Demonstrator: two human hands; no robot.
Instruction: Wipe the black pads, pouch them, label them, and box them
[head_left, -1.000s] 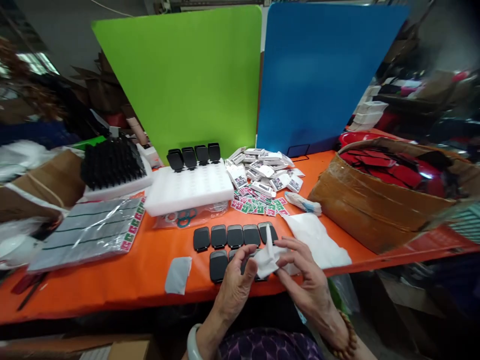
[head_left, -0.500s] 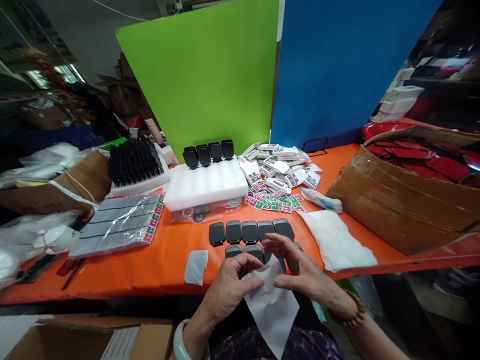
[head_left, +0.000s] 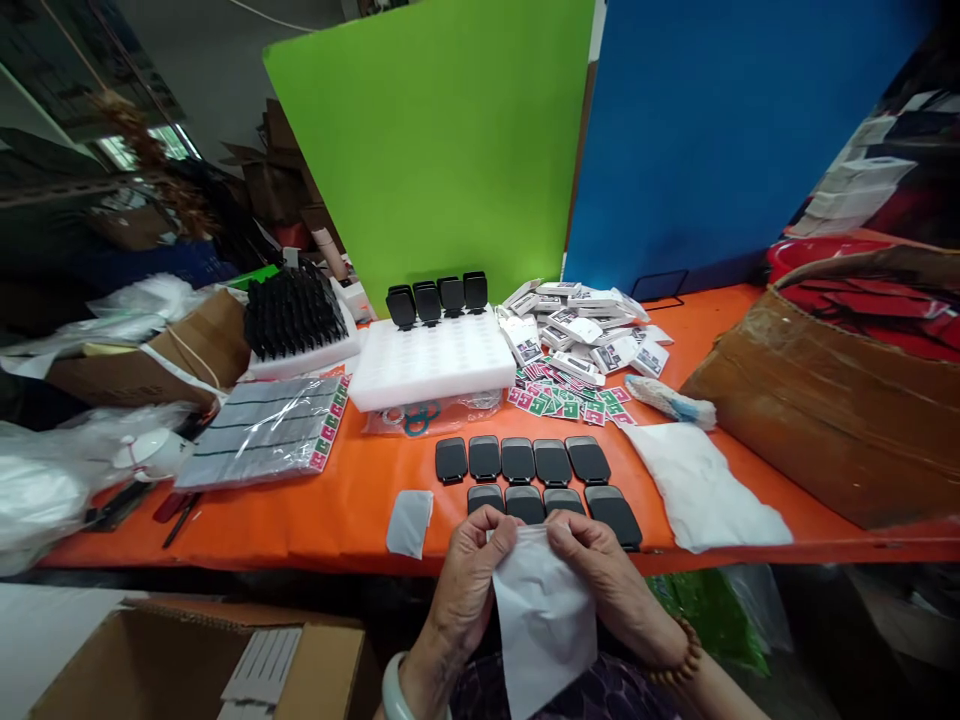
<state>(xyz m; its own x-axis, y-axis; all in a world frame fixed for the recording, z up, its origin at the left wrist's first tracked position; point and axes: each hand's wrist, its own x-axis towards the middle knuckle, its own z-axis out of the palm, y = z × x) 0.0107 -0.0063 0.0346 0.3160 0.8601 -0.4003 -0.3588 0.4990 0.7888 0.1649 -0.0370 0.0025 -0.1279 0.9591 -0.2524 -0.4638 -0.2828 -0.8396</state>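
Observation:
A thin white sheet (head_left: 544,625), whether cloth or plastic I cannot tell, hangs at the table's front edge. My left hand (head_left: 466,580) pinches its upper left corner, and my right hand (head_left: 604,575) pinches the upper right. The top edge runs straight between both thumbs. Just beyond my fingers lie two rows of dark, flat, rounded-rectangular pieces (head_left: 517,460) on the orange table (head_left: 337,520). The front row is partly covered by my hands. To the left of them rests a small grey-white piece of film (head_left: 409,522).
A white foam tray (head_left: 431,365) holds several upright black pieces. Behind right are piled small white boxes (head_left: 592,315) and printed cards (head_left: 570,400). A white pouch (head_left: 709,490) and a large cardboard box (head_left: 810,400) stand right. Plastic-wrapped grey sheets (head_left: 262,435) lie left; an open carton (head_left: 187,660) sits below.
My right hand has come down and closed on the sheet's upper right corner. The sheet, earlier hanging pointed from my left hand, is now spread between both hands. The view has shifted slightly.

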